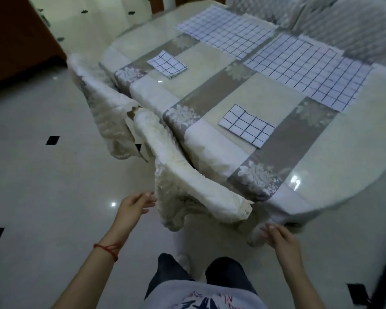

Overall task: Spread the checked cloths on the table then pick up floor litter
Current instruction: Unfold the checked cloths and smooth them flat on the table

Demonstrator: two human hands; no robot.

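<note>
Head view; landmark: table (321, 157).

Risks, judged: two folded cloths lie unspread, so stooping for litter now would leave the first step half done; the table's glossy top looks slick, so a cloth tugged by one corner could slide or drag a neighbour askew; the near chair cover (187, 186) hangs loose at the table's near edge and could snag a reaching arm; no litter shows on the floor (42, 186) in this view, and the dark floor insets could be mistaken for it.

Hands: left hand (134, 205) low beside the near chair cover, fingers loosely spread, gripping nothing; right hand (281, 238) at the table's near corner, fingers open at the hanging tablecloth hem (257, 236), contact uncertain, nothing clasped.

Count:
- checked cloths, spread flat: two, far left (227, 33) and far right (308, 70) on the table, nearly touching;
- checked cloths, folded: two, one mid left (167, 66), one near centre (246, 126);
- covered chairs at the table's left side: two;
- hands: two.
</note>
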